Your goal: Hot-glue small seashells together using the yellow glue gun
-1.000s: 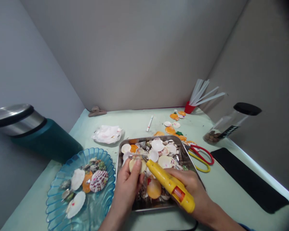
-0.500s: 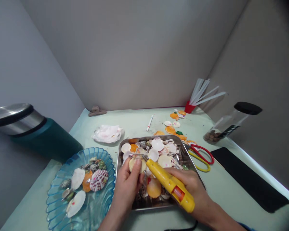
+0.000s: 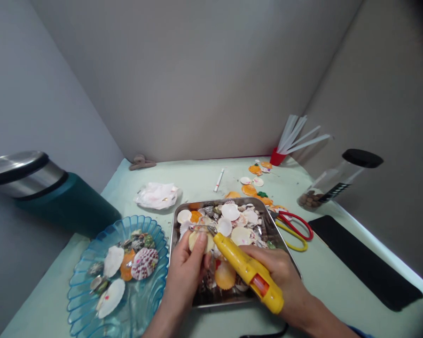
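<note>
My left hand (image 3: 188,263) pinches a pale cream scallop shell (image 3: 197,242) above the front left of a metal tray (image 3: 229,305). Wrapped around the grip of a yellow hot glue gun (image 3: 246,268) is my right hand (image 3: 282,274). The gun's nozzle points left and meets the upper edge of the held shell; whether they touch I cannot tell. Beneath both hands, the tray is filled with white, orange and speckled shells, among them an orange scallop shell (image 3: 225,275). My hands partly cover its contents.
At left stand a blue scalloped dish (image 3: 74,286) with shells and a green bottle (image 3: 70,202). Scissors (image 3: 296,227), a black strip (image 3: 363,263), a clear jar (image 3: 324,188) and a red cup of glue sticks (image 3: 278,157) lie right. Behind are a plastic bag (image 3: 157,195) and a marker (image 3: 219,180).
The glue gun's rear end has dipped slightly. Both hands keep nearly the same places, with the shell still at the nozzle.
</note>
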{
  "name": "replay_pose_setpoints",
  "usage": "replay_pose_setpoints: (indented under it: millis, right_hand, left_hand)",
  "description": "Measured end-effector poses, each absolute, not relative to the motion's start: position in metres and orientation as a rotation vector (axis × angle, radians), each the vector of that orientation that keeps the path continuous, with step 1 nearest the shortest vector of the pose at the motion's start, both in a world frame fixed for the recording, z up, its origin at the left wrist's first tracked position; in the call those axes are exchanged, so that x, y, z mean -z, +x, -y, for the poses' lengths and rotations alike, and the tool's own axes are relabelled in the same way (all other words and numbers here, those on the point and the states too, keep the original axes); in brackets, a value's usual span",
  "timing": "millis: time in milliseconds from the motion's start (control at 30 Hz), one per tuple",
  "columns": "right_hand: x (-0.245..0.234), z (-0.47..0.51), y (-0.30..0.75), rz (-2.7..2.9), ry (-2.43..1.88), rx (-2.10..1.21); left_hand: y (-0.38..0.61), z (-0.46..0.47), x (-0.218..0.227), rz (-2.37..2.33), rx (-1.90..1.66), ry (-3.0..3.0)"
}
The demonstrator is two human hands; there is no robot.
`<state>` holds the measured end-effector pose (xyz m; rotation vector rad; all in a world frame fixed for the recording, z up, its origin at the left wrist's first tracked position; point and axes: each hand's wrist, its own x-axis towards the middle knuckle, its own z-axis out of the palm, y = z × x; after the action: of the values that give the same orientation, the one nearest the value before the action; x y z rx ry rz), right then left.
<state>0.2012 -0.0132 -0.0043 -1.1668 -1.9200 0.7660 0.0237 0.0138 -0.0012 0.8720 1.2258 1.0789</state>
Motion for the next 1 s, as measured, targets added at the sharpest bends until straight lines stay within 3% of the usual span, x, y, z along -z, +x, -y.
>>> replay_pose_setpoints:
  millis: [1000]
  right_hand:
    - [0.0018,0.0122,0.2014,1.889,-1.120,-0.826]
  left_hand:
    - [0.0284,-0.0082,0.0000,-1.298,-1.072,1.089]
